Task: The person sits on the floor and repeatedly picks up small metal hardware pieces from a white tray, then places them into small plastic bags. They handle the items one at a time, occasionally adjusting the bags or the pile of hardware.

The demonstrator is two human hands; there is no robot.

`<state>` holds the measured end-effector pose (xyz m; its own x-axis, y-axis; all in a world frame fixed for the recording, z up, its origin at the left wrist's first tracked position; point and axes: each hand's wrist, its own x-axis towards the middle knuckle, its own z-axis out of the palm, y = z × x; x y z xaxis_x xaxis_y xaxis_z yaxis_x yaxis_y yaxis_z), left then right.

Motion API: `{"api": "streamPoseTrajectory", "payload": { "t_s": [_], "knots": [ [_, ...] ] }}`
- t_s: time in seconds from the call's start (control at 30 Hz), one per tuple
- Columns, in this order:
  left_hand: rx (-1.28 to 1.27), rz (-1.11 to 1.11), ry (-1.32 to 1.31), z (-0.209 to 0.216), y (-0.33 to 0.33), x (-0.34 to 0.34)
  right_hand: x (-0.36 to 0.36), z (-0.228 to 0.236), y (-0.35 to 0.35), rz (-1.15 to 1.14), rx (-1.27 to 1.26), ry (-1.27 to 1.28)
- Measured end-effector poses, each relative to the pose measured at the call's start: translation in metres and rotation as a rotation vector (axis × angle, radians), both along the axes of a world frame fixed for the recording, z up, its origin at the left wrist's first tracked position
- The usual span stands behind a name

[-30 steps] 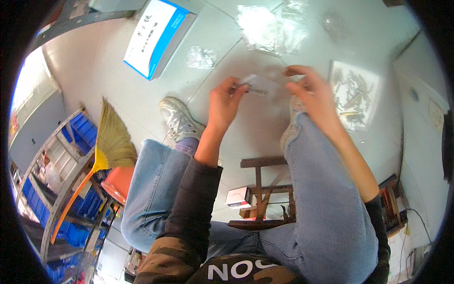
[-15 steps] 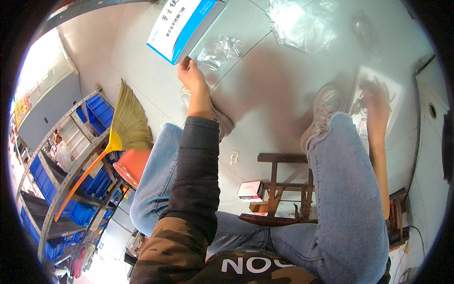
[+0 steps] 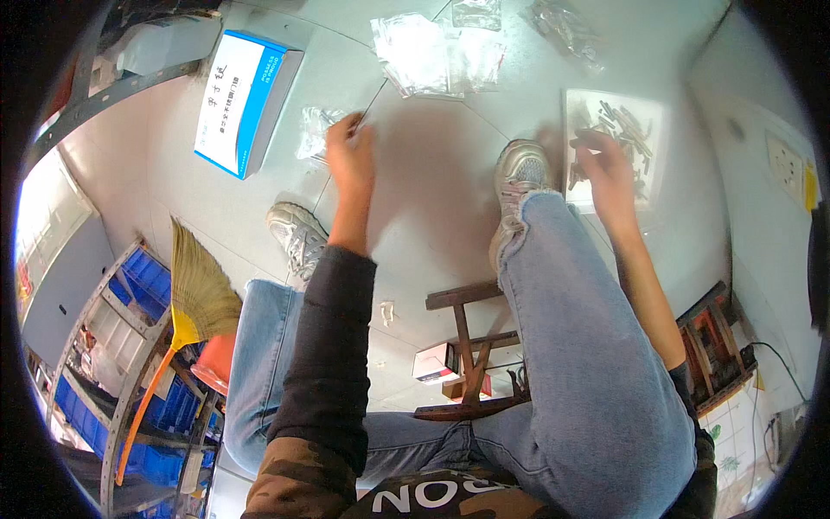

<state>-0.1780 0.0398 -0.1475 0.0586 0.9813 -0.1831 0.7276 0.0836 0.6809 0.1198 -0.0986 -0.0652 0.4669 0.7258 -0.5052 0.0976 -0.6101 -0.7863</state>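
My left hand (image 3: 350,164) hovers over the floor by a small clear plastic bag (image 3: 311,143). Its fingers are curled in a pinch, and whatever they hold is too small to make out. To the right, my right hand (image 3: 609,177) reaches over a shallow white tray (image 3: 653,164) of slender metal pieces (image 3: 629,125). Its thumb and forefinger are apart, above the tray's left side. A blue and white cardboard box (image 3: 229,104) lies flat beyond the small bag, to the left.
Clear plastic bags (image 3: 424,56) lie at the far middle. A broom (image 3: 194,294) leans by a rack of blue bins (image 3: 147,281) on the left. Between my legs are a wooden stool (image 3: 471,346) and a small box (image 3: 435,362). A wall socket (image 3: 785,164) is at right.
The view has shifted to the right. My left hand has moved from beside the cardboard box to the small plastic bag. My right hand, blurred before, is now steadier over the tray.
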Motion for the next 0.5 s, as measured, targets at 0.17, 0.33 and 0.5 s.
{"api": "streamPoseTrajectory", "payload": {
  "t_s": [0.17,0.33,0.5],
  "knots": [
    [-0.270,-0.139,0.048,0.000,0.025,0.113,-0.012,-0.001,-0.003,0.014,-0.095,0.083],
    [-0.281,-0.226,0.237,-0.006,0.036,0.137,-0.025,0.001,-0.005,0.056,-0.077,0.186],
    [-0.541,-0.161,-0.428,0.041,0.014,0.126,-0.019,-0.001,0.001,-0.023,-0.042,0.271]
  ]
}}
